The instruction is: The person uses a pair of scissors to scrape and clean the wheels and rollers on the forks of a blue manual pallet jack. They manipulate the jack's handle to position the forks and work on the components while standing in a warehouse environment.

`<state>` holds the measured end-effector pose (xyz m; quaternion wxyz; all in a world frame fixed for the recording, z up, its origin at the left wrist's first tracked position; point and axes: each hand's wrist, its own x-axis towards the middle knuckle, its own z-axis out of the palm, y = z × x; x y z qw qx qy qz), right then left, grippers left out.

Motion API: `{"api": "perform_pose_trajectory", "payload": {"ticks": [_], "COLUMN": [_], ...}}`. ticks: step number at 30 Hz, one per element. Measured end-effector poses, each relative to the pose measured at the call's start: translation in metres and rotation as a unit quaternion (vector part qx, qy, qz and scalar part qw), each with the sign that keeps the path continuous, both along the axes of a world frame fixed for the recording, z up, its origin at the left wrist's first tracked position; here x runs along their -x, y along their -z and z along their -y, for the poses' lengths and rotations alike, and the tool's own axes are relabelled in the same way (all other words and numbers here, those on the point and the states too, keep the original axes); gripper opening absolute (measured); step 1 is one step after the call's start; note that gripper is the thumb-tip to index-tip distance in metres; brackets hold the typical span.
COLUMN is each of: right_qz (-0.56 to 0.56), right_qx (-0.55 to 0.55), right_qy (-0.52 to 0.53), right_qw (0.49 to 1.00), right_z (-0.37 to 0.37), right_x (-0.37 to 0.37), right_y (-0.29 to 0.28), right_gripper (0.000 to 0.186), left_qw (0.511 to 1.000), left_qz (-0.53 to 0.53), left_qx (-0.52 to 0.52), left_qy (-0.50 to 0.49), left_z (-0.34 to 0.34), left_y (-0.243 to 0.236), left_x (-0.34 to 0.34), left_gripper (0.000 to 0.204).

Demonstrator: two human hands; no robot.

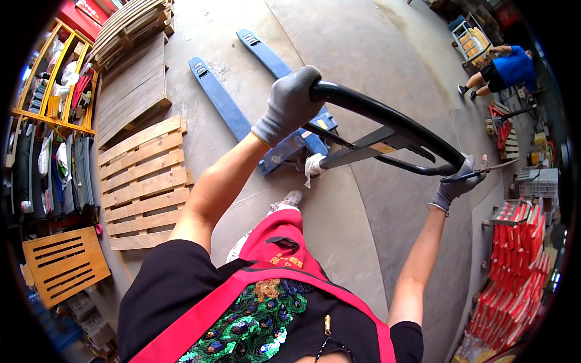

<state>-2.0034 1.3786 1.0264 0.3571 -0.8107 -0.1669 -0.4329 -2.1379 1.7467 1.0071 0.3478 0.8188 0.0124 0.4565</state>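
Note:
My left hand (pixel 285 101), in a grey glove, is closed round the upper end of the black looped handle (pixel 381 118) of a blue pallet jack (pixel 218 100). Also gloved, my right hand (pixel 455 187) is at the handle's lower right end, closed on it and on a thin, dark flat object (pixel 496 167) that sticks out to the right; what that object is, I cannot tell. The jack's two forks lie low over the concrete floor, pointing away from me. White wrapping (pixel 315 165) hangs at the base of the handle, near my foot (pixel 292 199).
Wooden pallets (pixel 142 184) lie along the left, beside yellow shelving (pixel 53 78) and a slotted wooden board (pixel 63 263). At upper right a person in blue (pixel 508 71) is near a loaded trolley (pixel 469 42) and a red pallet jack (pixel 502 130). Red-and-white packages (pixel 508 266) are stacked at right.

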Motion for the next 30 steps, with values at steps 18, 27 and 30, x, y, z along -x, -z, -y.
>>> {"api": "perform_pose_trajectory", "payload": {"ticks": [18, 27, 30], "right_qz": [-0.266, -0.293, -0.318], "right_qx": [-0.32, -0.297, -0.278], "right_qy": [-0.439, -0.455, -0.462], "right_qw": [0.797, 0.787, 0.779], "right_z": [-0.189, -0.296, -0.321], "right_x": [-0.327, -0.387, -0.401], "right_y": [0.021, 0.048, 0.05], "right_gripper": [0.049, 0.042, 0.042], "left_qw": [0.939, 0.901, 0.894], "left_qz": [-0.113, -0.158, -0.149], "left_qx": [-0.021, 0.052, 0.042], "left_qy": [-0.324, -0.4, -0.419], "left_z": [0.013, -0.037, -0.062], "left_y": [0.006, 0.006, 0.012], "left_x": [-0.13, -0.161, -0.17], "left_gripper": [0.022, 0.027, 0.026]}}
